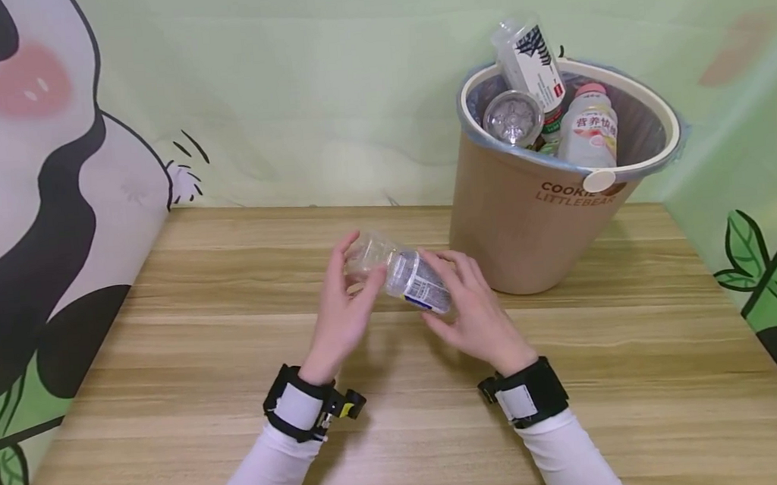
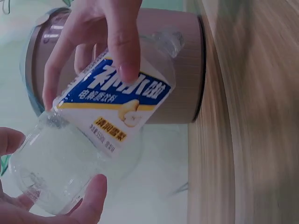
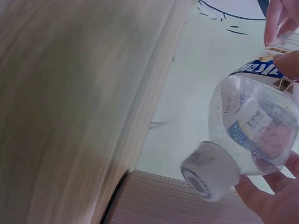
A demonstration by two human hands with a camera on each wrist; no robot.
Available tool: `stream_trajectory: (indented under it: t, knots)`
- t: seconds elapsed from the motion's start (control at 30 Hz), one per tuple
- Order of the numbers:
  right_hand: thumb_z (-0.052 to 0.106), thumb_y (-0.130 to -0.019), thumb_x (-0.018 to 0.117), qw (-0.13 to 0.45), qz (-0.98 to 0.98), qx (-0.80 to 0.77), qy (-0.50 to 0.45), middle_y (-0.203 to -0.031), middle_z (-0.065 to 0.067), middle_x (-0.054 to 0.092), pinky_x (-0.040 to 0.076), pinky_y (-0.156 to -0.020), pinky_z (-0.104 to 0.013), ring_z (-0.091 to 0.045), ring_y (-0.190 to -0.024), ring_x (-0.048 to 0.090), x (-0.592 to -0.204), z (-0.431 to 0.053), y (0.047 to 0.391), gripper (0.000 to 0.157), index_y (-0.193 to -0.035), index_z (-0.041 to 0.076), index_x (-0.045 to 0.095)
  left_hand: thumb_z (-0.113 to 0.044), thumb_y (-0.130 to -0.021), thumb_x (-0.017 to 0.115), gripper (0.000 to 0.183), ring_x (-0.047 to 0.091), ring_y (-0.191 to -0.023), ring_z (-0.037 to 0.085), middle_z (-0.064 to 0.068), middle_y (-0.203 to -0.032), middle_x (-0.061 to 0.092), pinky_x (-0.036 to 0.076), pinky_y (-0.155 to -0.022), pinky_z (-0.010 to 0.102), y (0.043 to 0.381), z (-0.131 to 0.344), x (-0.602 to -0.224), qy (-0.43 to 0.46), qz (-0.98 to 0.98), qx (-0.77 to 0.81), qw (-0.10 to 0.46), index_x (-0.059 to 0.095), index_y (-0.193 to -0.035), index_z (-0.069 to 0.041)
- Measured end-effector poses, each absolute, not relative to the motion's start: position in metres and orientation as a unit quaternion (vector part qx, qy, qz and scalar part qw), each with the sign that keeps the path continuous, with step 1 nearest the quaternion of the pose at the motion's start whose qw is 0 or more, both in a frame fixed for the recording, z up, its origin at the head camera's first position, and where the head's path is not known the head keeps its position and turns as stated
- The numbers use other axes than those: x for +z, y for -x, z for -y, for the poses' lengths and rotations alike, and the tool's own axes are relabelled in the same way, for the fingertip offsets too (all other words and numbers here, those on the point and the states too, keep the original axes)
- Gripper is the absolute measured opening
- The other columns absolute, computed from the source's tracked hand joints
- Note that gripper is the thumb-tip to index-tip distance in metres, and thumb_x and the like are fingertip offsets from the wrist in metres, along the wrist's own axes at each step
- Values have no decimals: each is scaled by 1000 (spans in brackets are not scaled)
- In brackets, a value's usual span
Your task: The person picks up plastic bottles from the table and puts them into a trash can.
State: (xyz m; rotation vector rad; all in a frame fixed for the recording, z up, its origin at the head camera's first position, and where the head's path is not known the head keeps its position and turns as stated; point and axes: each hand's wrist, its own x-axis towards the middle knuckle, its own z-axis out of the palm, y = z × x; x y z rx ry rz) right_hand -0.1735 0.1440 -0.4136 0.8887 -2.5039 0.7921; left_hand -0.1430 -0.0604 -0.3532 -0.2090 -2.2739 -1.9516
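Note:
A clear plastic drink bottle (image 1: 419, 282) with a blue, white and yellow label (image 2: 117, 100) lies tilted between both hands above the wooden table. My left hand (image 1: 341, 303) holds its clear, unlabelled end (image 2: 56, 163) between thumb and fingers. At the labelled part, my right hand (image 1: 472, 308) grips from the other side, with a finger across the label in the left wrist view. A white cap (image 3: 210, 170) shows beside the clear rounded part of the bottle (image 3: 257, 126) in the right wrist view; whether it sits on the neck I cannot tell.
Behind my right hand stands a brown bin (image 1: 530, 216) with a pale rim and a bag liner. Inside are a tall clear bottle (image 1: 528, 60), a clear round container (image 1: 513, 119) and a white bottle with a pink cap (image 1: 588, 128). A printed panda backdrop (image 1: 315, 88) surrounds the table (image 1: 412, 454).

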Motion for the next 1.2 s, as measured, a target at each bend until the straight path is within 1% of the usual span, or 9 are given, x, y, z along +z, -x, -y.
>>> stream_trajectory:
  t: [0.17, 0.33, 0.5, 0.67, 0.73, 0.8, 0.93, 1.07, 1.2]
  knots:
    - [18, -76, 76, 173, 890, 278, -318, -138, -12, 38, 48, -93, -43, -27, -120, 41, -412, -145, 172, 93, -151, 26, 22, -14, -92, 60, 65, 55, -102, 31, 23, -138, 39, 52, -88, 39, 138, 52, -351, 83, 754, -644, 95, 27, -147, -8]
    - [20, -79, 74, 169, 887, 281, -326, -134, -12, 41, 52, -83, -40, -24, -109, 49, -413, -144, 170, 88, -151, 28, 24, -14, -93, 58, 63, 54, -103, 32, 23, -137, 39, 54, -85, 39, 134, 48, -348, 99, 762, -631, 106, 27, -146, -5]
    - [25, -83, 70, 174, 871, 319, -332, -129, -12, 45, 53, -71, -32, -20, -95, 53, -415, -143, 170, 85, -152, 24, 21, -17, -97, 51, 55, 53, -107, 33, 21, -138, 38, 53, -84, 44, 133, 49, -346, 97, 764, -627, 115, 28, -146, -7]
    - [27, -84, 68, 165, 862, 359, -318, -128, -12, 44, 53, -66, -29, -18, -93, 52, -414, -141, 170, 88, -153, 23, 14, -21, -99, 47, 51, 52, -109, 31, 16, -139, 39, 50, -88, 46, 145, 54, -366, 101, 768, -617, 139, 30, -147, -15]
    - [27, -84, 68, 159, 861, 372, -308, -128, -12, 44, 52, -65, -29, -18, -93, 51, -413, -141, 170, 89, -154, 23, 12, -24, -99, 47, 51, 51, -111, 28, 11, -140, 39, 50, -89, 43, 150, 55, -376, 104, 774, -606, 149, 29, -147, -21]
    - [26, -84, 68, 151, 857, 390, -300, -129, -13, 43, 53, -66, -30, -18, -93, 51, -413, -141, 169, 91, -154, 23, 9, -27, -99, 47, 51, 52, -111, 26, 9, -140, 39, 50, -89, 42, 152, 56, -380, 113, 780, -594, 160, 30, -147, -22]
    - [21, -84, 69, 130, 835, 453, -284, -136, -15, 40, 54, -73, -35, -22, -96, 53, -409, -140, 167, 93, -154, 23, 8, -27, -99, 47, 51, 52, -110, 26, 7, -139, 40, 50, -89, 40, 152, 55, -384, 133, 791, -569, 182, 32, -146, -17]
    - [7, -85, 67, 114, 803, 519, -270, -143, -21, 34, 53, -79, -42, -30, -99, 56, -385, -134, 155, 90, -153, 13, 8, -27, -99, 47, 50, 51, -111, 29, 8, -137, 40, 50, -89, 42, 152, 54, -385, 141, 800, -553, 187, 33, -146, -15]
    - [1, -85, 64, 106, 784, 555, -259, -138, -25, 39, 54, -78, -43, -31, -96, 57, -370, -130, 148, 88, -152, 7, 6, -27, -98, 47, 50, 50, -111, 25, 9, -137, 40, 49, -90, 41, 152, 53, -387, 144, 813, -530, 192, 34, -145, -17]
